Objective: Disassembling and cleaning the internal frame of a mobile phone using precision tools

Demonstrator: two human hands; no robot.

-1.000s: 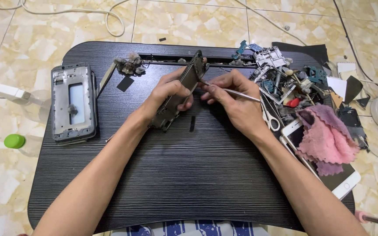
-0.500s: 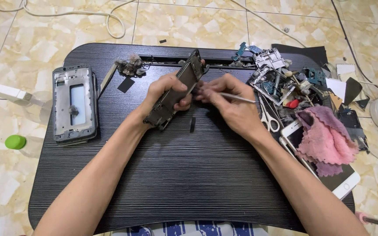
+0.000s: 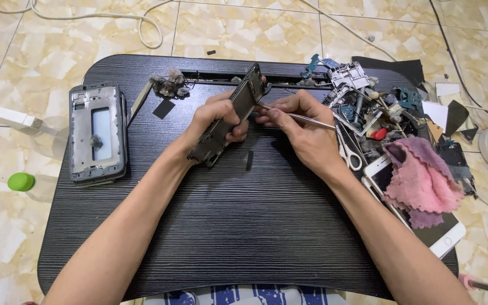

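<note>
My left hand (image 3: 213, 121) grips a dark, stripped phone body (image 3: 230, 116), held edge-up and tilted above the black table (image 3: 199, 226). My right hand (image 3: 303, 127) pinches thin metal tweezers (image 3: 306, 117), and their tip touches the upper edge of the phone body. The two hands meet near the table's far middle. A small black strip (image 3: 249, 160) lies flat on the table just below them.
A grey phone frame (image 3: 96, 133) lies at the left. A heap of phone parts (image 3: 368, 107), scissors (image 3: 347, 148), a pink cloth (image 3: 422, 178) and a white phone (image 3: 444, 237) crowd the right side. A dust clump (image 3: 169, 86) sits at the back. A green cap (image 3: 21, 181) rests on the floor.
My right hand has shifted a little left, bringing the tweezers' tip closer onto the phone body's edge. My left hand keeps the phone body in nearly the same place.
</note>
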